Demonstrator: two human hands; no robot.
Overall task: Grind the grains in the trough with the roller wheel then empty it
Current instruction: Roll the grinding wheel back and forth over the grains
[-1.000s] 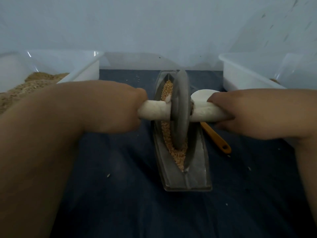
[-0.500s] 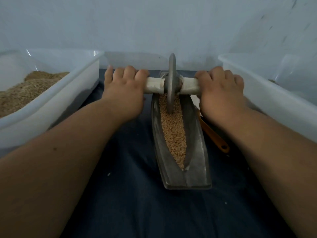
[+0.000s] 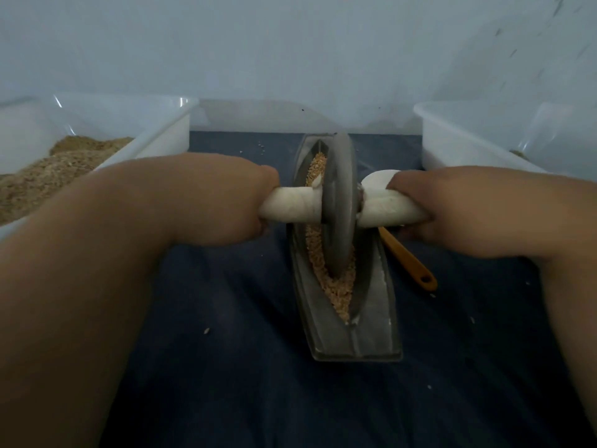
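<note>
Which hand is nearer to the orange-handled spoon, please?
Right. The right hand grips the axle of the roller wheel just above the orange-handled spoon; the left hand grips it on the other side of the trough.

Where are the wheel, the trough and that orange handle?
roller wheel [image 3: 339,176]: head view, grey disc face above the axle.
trough [image 3: 374,305]: head view, bare right inner wall.
orange handle [image 3: 408,260]: head view, middle of its shaft.

The axle ends of the roller wheel [image 3: 337,205] vanish inside the left hand [image 3: 206,202] and the right hand [image 3: 452,208] (fingers curled under, unseen). The wheel hides part of the grains [image 3: 336,292] in the trough [image 3: 374,318]. The orange-handled tool [image 3: 410,263] has its head partly behind the right hand. The left tub [image 3: 155,137] and the right tub [image 3: 458,147] run off the side edges.
</note>
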